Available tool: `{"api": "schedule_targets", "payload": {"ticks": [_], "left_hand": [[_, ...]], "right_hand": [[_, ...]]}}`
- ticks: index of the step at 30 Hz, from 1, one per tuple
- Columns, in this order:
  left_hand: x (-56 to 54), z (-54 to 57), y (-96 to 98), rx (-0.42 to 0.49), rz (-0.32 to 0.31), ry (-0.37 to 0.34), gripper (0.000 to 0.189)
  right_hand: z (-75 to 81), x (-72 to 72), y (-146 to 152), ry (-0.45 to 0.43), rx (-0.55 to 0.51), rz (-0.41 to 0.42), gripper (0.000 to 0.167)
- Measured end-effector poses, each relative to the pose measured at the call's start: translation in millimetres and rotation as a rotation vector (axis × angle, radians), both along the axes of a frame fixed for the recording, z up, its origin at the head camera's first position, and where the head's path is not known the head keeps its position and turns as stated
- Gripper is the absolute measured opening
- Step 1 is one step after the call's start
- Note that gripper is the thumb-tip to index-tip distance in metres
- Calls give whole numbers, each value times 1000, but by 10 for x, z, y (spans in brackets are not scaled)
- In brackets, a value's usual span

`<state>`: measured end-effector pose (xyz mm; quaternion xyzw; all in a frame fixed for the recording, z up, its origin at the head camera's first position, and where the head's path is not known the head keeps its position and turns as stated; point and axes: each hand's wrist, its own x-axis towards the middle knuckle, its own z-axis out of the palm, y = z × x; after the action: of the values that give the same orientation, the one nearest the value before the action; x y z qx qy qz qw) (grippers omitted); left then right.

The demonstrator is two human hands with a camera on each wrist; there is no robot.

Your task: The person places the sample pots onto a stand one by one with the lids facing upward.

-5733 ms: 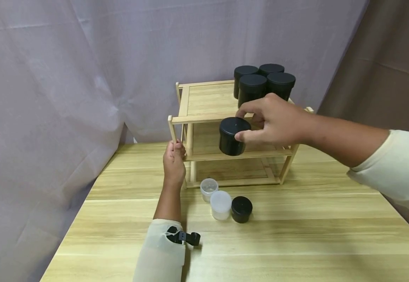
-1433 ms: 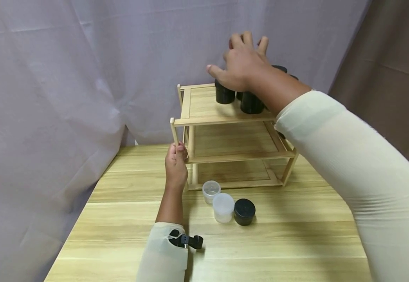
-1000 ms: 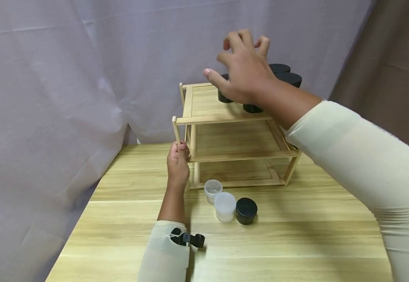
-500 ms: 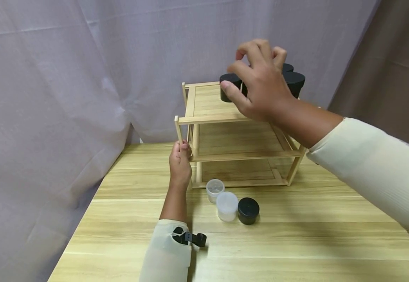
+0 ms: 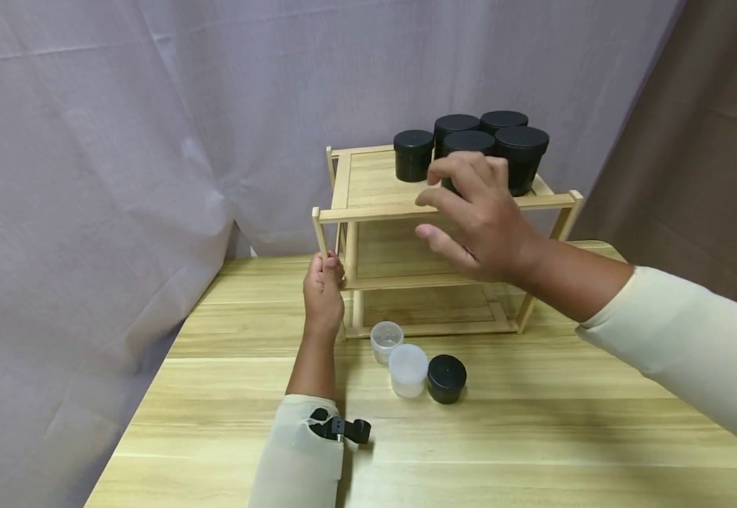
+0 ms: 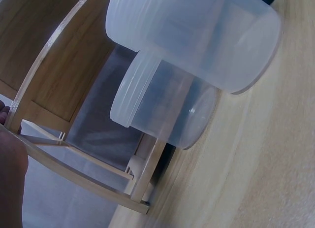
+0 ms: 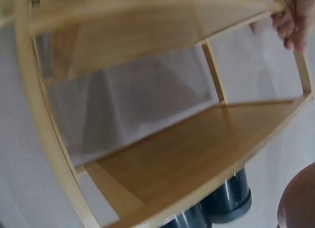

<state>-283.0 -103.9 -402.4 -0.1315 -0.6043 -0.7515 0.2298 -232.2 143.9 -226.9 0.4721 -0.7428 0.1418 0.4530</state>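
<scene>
- A pale grey curtain [image 5: 89, 176] hangs behind the wooden table [image 5: 203, 395], filling the left side.
- The left sleeve [image 5: 298, 458] is cream, with a black strap [image 5: 352, 429] at its cuff.
- The left hand [image 5: 324, 293] is clamped round the front left post of a wooden rack [image 5: 371, 187], which stands upright on the table with three shelves.
- A clear tub [image 5: 386, 343] stands just in front of the rack, with a frosted tub [image 5: 408, 372] close to its right.
- A smaller black jar [image 5: 413, 156] stands upright on the top shelf, left of the other jars there.
- A low black jar [image 5: 447, 379] sits on the table just beside the frosted tub.
- The right hand [image 5: 479, 222] is in front of the top shelf, thumb and bent fingers apart.
- Four larger black jars [image 5: 522, 155] cluster upright on the top shelf, the front one partly hidden by that hand.
- A brown curtain [image 5: 692, 155] hangs at far right.
</scene>
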Motion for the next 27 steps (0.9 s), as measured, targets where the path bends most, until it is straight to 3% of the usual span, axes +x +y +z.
{"api": "schedule_targets", "payload": {"ticks": [3, 8, 20, 27], "left_hand": [[-4, -4, -17, -13, 9, 4, 50], [14, 5, -38, -25, 28, 6, 36], [45, 40, -47, -20, 30, -6, 30], [59, 30, -56, -34, 31, 0, 42]], "right_hand": [[-132, 47, 21, -23, 23, 21, 57], [-316, 87, 20, -21, -22, 60, 59], [-650, 163, 40, -30, -72, 53, 61], [-809, 245, 57, -156, -120, 58, 66]]}}
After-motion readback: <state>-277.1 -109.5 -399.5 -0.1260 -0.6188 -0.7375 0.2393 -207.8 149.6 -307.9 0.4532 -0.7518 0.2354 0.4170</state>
